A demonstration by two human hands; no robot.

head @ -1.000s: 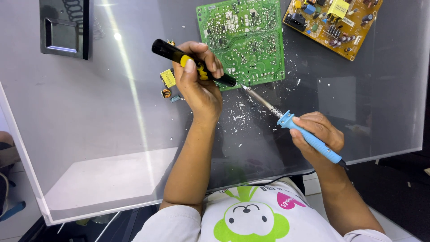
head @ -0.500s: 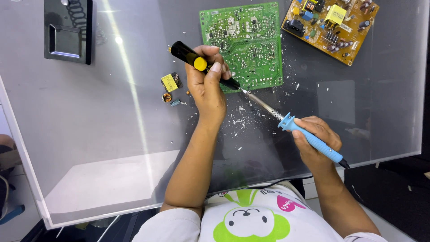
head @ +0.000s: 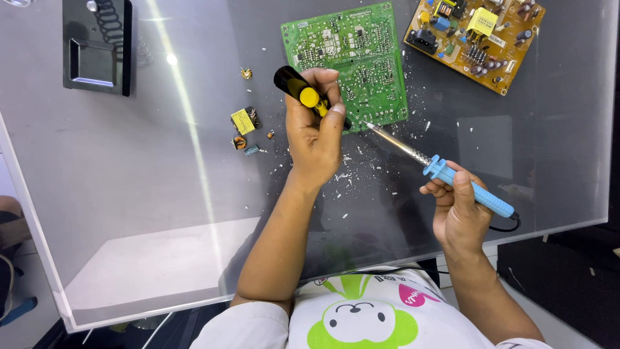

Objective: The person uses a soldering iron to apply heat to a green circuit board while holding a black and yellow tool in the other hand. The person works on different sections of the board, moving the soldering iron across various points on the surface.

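My left hand (head: 315, 139) grips a black-and-yellow desoldering pump (head: 309, 97) over the green circuit board (head: 361, 52). My right hand (head: 460, 210) is closed around a blue soldering iron (head: 452, 181), tip at the board's lower edge.

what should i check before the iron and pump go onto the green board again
1. Left hand grips the black and yellow desoldering pump: ok.
2. Right hand holds the blue soldering iron by its handle, off the metal: ok.
3. Iron tip at the green circuit board edge; contact: cannot tell.
4. Solder bits scattered across the glass table: not ok.
5. Loose yellow component lies apart from both hands: ok.
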